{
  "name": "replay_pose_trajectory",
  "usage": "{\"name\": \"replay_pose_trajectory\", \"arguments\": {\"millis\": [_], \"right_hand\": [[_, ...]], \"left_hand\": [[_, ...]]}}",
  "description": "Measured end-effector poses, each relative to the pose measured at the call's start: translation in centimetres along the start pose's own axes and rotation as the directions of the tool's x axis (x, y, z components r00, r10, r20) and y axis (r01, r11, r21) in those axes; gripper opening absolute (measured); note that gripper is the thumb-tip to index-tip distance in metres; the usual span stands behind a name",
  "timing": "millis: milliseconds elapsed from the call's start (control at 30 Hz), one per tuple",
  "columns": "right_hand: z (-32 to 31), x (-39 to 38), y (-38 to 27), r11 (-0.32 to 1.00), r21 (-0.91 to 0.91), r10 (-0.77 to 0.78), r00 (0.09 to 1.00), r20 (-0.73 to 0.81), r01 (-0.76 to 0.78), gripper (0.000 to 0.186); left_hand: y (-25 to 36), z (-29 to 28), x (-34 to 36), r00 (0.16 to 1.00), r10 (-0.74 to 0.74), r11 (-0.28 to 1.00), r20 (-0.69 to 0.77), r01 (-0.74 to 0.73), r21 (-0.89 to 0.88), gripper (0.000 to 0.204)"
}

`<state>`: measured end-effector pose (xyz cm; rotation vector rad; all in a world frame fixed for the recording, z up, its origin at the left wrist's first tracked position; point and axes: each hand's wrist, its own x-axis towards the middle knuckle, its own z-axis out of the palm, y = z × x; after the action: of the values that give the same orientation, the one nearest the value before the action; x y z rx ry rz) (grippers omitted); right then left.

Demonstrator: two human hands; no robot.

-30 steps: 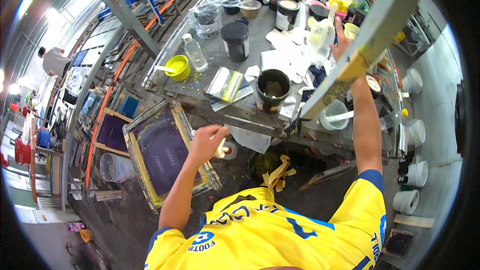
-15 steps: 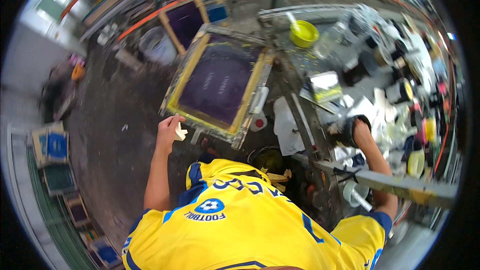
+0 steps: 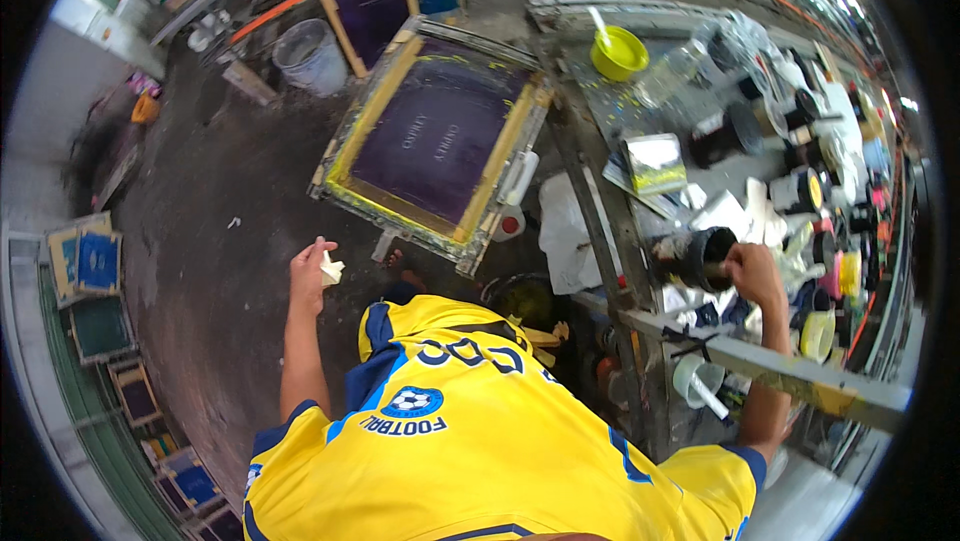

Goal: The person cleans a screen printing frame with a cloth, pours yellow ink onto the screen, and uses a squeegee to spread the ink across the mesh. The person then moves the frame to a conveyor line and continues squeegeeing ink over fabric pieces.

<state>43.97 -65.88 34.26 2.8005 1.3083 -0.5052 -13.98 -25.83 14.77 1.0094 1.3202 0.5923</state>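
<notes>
My left hand (image 3: 306, 279) is raised over the floor on the left. Its fingers pinch a small folded cream scrap (image 3: 332, 270), cloth or paper, I cannot tell which. On the right, my right hand (image 3: 756, 273) is at the rim of a dark, stained pot (image 3: 690, 257), tipped on the bench. Its fingers are drawn together, and what they may hold at the pot's mouth cannot be made out. Ahead of me is a screen-printing frame (image 3: 345, 181), tilted, with a dark purple mesh and yellow ink smears along its inner edges. Neither hand touches it.
A cluttered bench (image 3: 625, 116) runs along my right, carrying a yellow-green bowl (image 3: 619, 54), a yellow-smeared container (image 3: 655, 163) and several ink tubs. A metal rail (image 3: 770, 365) crosses beside my right forearm. A whitish bucket (image 3: 308, 58) and more screens (image 3: 368, 16) stand beyond.
My right hand has come up out of the dark pot to its rim. My left hand has shifted slightly left, still pinching the cream scrap. The whole view has shifted a little.
</notes>
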Motion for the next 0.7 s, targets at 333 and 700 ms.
{"name": "replay_pose_trajectory", "arguments": {"millis": [333,700], "right_hand": [[-3.9,-2.4,0.5,0.954,0.297,0.087,0.980,-0.180,-0.030,0.014],[-2.8,-4.1,1.8,0.642,0.767,0.156,0.976,-0.153,0.018,0.021]], "left_hand": [[1.4,1.9,1.5,0.991,-0.013,0.995,0.135,0.000,0.102,0.032],[12.9,26.1,-5.1,0.529,0.367,0.658,0.765,-0.729,0.189,0.027]]}}
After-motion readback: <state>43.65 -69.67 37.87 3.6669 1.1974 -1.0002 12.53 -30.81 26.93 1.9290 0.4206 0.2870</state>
